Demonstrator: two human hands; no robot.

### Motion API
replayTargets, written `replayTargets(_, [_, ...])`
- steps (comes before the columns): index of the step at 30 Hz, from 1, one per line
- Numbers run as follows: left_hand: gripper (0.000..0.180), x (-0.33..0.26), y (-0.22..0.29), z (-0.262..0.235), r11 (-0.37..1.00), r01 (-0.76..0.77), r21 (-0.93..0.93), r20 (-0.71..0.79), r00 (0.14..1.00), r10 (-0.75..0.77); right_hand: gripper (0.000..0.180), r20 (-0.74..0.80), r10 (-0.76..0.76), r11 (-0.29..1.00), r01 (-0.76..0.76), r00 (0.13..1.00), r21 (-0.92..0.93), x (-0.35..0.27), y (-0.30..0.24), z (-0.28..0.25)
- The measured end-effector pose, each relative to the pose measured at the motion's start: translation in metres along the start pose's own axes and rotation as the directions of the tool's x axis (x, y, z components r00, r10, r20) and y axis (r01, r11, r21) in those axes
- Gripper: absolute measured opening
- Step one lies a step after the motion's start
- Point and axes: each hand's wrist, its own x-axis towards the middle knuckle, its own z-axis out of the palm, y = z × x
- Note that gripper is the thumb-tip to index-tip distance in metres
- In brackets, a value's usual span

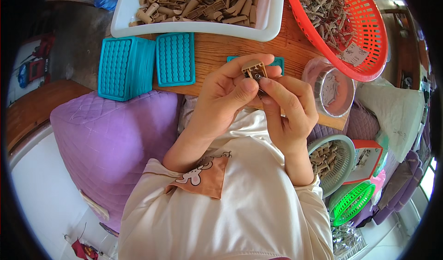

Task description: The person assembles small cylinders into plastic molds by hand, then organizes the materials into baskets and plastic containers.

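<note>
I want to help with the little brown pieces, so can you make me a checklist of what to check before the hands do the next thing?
1. Small tan piece gripped by both hands: ok, left hand and right hand pinch it.
2. Metal bit seated in the piece: cannot tell, too small.
3. More tan pieces ready: ok, white tray holds a pile.
4. Metal parts ready: ok, red basket has plenty.
5. Teal racks within reach: ok, on the wooden table near the left hand.
</note>
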Motion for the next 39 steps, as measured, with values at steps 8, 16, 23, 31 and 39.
replayTargets(8, [0.035, -0.001, -0.003, 0.005, 0.999, -0.044, -0.031, -0.089, 0.995, 0.041, 0.024, 0.007, 0.089, 0.989, -0.089, 0.996, 0.114, -0.003, -0.001, 0.0])
replayTargets(16, [0.035, -0.001, -0.008, 0.008, 0.984, -0.139, 0.11, -0.22, 0.962, 0.16, 0.026, -0.036, 0.329, 0.897, -0.301, 0.944, 0.325, -0.01, -0.001, 0.003])
replayTargets(23, [0.034, -0.003, -0.007, 0.004, 0.989, -0.141, 0.041, -0.147, 0.978, 0.146, 0.028, 0.002, 0.37, 0.872, -0.348, 0.929, 0.346, -0.01, 0.0, 0.005])
replayTargets(31, [0.035, -0.004, -0.008, -0.005, 0.86, 0.053, -0.508, -0.135, 0.981, -0.14, 0.043, 0.317, 0.554, 0.575, -0.629, 0.77, 0.524, -0.003, -0.001, 0.002])
replayTargets(39, [0.035, -0.009, -0.005, -0.002, 0.955, -0.086, -0.284, -0.226, 0.974, 0.021, 0.054, 0.414, 0.427, 0.643, -0.592, 0.804, 0.486, 0.005, 0.01, -0.004])
